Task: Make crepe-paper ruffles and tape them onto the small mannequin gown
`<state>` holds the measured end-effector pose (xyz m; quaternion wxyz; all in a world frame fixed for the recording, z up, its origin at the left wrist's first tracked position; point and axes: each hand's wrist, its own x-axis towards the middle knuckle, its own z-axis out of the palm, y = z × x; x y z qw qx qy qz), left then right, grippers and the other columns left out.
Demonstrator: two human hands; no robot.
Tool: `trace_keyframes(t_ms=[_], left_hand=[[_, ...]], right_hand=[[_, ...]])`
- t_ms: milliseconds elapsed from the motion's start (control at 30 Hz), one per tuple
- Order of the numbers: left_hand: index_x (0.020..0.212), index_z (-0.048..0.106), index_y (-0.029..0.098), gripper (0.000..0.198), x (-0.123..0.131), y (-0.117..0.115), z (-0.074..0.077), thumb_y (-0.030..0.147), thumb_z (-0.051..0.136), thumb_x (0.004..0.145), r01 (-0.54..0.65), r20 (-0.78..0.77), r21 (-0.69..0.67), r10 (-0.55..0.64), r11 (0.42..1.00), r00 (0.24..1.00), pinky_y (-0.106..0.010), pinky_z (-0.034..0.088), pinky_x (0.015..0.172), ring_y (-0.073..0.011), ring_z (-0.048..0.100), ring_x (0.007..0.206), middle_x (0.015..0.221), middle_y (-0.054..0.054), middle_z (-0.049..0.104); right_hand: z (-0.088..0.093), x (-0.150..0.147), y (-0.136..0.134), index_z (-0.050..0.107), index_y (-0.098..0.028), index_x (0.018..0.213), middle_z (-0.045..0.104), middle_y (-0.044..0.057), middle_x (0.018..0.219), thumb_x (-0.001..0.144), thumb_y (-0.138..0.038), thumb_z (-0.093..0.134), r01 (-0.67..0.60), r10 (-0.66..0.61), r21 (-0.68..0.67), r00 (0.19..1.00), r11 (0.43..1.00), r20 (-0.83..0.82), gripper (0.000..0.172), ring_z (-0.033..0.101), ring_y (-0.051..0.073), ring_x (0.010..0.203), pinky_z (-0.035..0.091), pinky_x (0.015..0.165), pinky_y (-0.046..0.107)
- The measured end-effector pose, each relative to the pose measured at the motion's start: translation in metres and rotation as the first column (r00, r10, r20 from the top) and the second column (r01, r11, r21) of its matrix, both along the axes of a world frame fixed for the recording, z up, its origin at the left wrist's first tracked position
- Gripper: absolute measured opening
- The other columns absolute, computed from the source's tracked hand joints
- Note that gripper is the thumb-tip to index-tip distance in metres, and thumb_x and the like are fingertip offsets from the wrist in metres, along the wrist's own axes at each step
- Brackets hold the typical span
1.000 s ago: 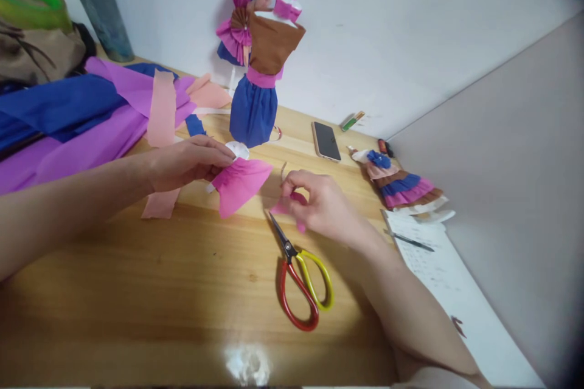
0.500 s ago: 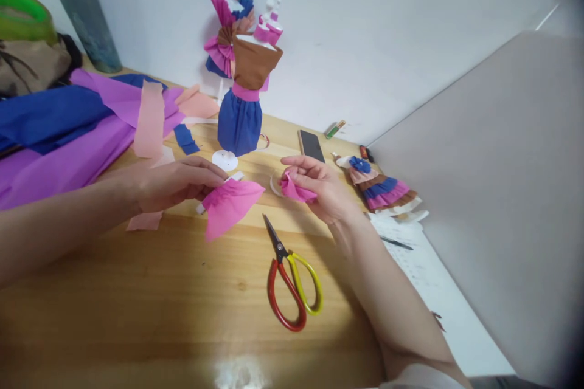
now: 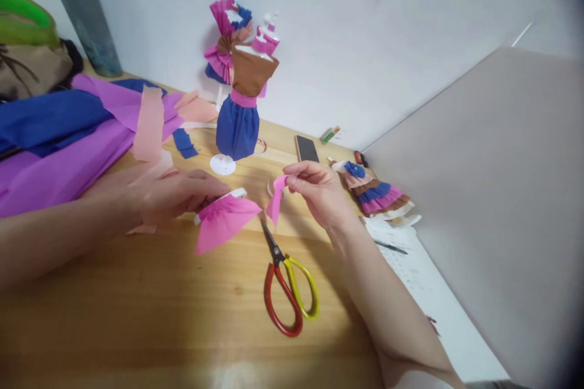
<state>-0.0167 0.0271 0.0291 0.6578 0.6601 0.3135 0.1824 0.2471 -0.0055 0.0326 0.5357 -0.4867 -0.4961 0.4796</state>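
Observation:
My left hand (image 3: 182, 191) is closed on a white strip, perhaps tape, with a gathered piece of pink crepe paper (image 3: 225, 219) fanning out from it over the table. Between thumb and fingers, my right hand (image 3: 319, 188) pinches a smaller pink crepe paper strip (image 3: 276, 197) that hangs down. The two pink pieces are close but apart. Scissors (image 3: 278, 255) with one red and one yellow handle lie just below, blades slightly parted. Behind the hands stands a small dress form (image 3: 244, 91) in a brown top, pink waistband and blue skirt.
Blue and purple crepe paper (image 3: 59, 115) lies at the left, with peach strips (image 3: 148, 121) beside it. A bottle (image 3: 84, 18) stands behind. A phone (image 3: 306, 149), a tiered paper dress (image 3: 374, 188) and white paper with a pen (image 3: 390, 247) lie to the right.
The small pink piece in my right hand was bunched up in the fingers and now hangs down as a folded strip. My left hand's gathered piece has tilted slightly downward.

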Motion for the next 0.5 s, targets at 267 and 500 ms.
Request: trace_keyframes(t_ms=[267,500], left_hand=[[0.057,0.061,0.016,0.039,0.003,-0.006,0.010,0.044,0.063,0.084,0.058,-0.137,0.054,-0.050,0.997,0.989,-0.025,0.032,0.054,-0.0109,0.045,0.056,0.056,0.000,0.053],[0.064,0.065,0.016,0.038,0.007,-0.011,0.010,0.047,0.061,0.084,0.076,-0.148,0.182,-0.049,0.980,0.988,-0.024,0.035,0.056,-0.0118,0.048,0.058,0.059,0.001,0.054]], right_hand=[[0.002,-0.007,-0.002,0.072,-0.019,0.089,0.063,-0.006,0.067,0.055,-0.022,0.083,0.058,-0.068,-0.085,0.991,0.995,-0.118,0.036,0.058,0.007,0.051,0.049,0.045,0.020],[0.007,-0.009,-0.006,0.064,-0.021,0.101,0.069,-0.006,0.072,0.055,-0.012,0.077,0.023,-0.040,-0.094,0.982,0.995,-0.184,0.049,0.061,0.008,0.055,0.053,0.052,0.021]])
